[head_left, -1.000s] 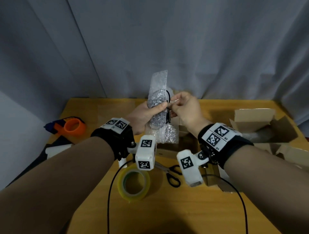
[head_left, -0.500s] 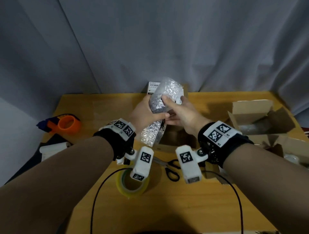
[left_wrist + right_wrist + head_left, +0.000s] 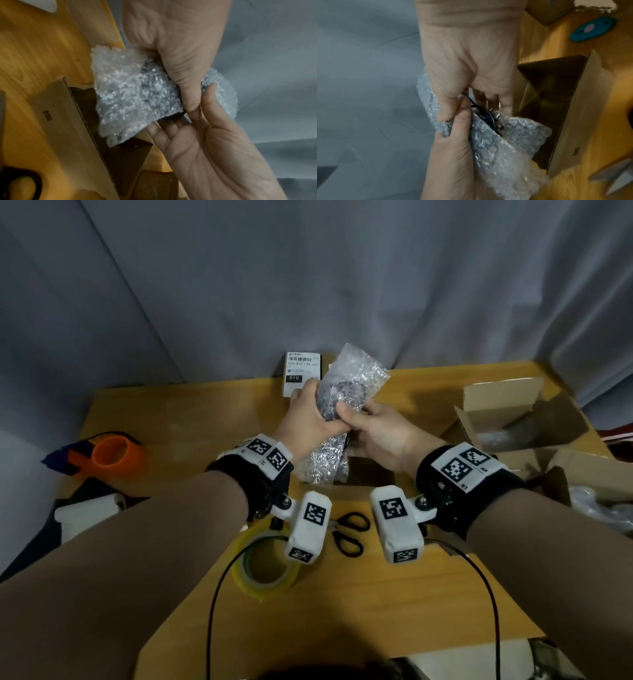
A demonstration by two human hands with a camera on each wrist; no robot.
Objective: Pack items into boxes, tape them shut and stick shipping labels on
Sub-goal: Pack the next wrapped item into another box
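From the head view, both hands meet at the centre of the frame around a bubble-wrap bundle (image 3: 337, 419) held above the table (image 3: 191, 422). The left hand (image 3: 305, 422) curls round the middle of the bundle from the left, and the right hand (image 3: 376, 429) closes on it from the right, thumb laid across the wrap. The bundle's long axis runs diagonally, its upper end pointing to the upper right and its lower end hanging down to the lower left over an open cardboard box (image 3: 363, 474). A box with a shipping label (image 3: 302, 373) stands behind the hands. Scissors (image 3: 349, 530) and a roll of clear tape (image 3: 263, 566) lie lower in the frame, an orange tape dispenser (image 3: 109, 455) sits at the left, and a second open box (image 3: 507, 412) is at the right.

In the left wrist view, the left hand (image 3: 175, 54) comes down from the top with its thumb pressed over the bundle (image 3: 133, 94), and the right hand (image 3: 205, 142) rises from below, palm open to the camera, fingers tucked behind the wrap. The open box (image 3: 72, 135) lies at the lower left.

In the right wrist view, the right hand (image 3: 471, 54) pinches the bundle (image 3: 496, 142) at the top, the left hand (image 3: 452, 148) grips from below, and a dark object (image 3: 485, 116) pokes out of the wrap. The box (image 3: 573, 108) gapes at the right.
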